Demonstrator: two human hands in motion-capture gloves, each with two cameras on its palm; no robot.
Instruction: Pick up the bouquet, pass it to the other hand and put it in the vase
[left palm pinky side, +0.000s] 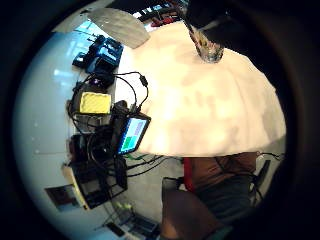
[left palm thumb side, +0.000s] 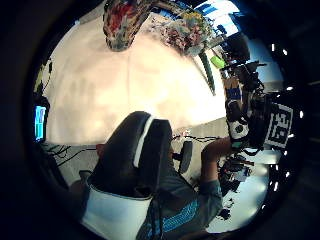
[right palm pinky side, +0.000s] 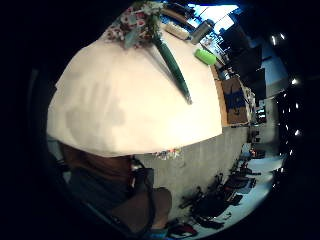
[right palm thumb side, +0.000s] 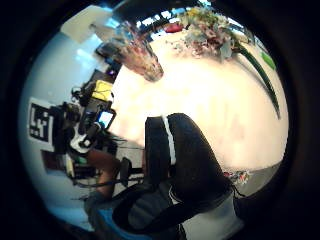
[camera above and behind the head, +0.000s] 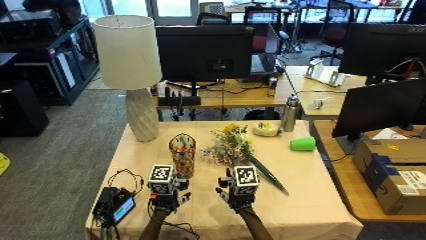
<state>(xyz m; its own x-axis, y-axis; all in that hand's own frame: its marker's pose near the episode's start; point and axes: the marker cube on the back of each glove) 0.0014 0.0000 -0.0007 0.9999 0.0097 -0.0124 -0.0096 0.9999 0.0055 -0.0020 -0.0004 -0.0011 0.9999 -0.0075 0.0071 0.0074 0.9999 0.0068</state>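
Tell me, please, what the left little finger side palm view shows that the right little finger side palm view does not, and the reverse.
Only the left view shows the vase, the lamp shade and the small lit screen at the table's edge. Only the right view shows the bouquet lying on the table, and the green cup. Both show the pale tablecloth and the person's lap below the table edge.
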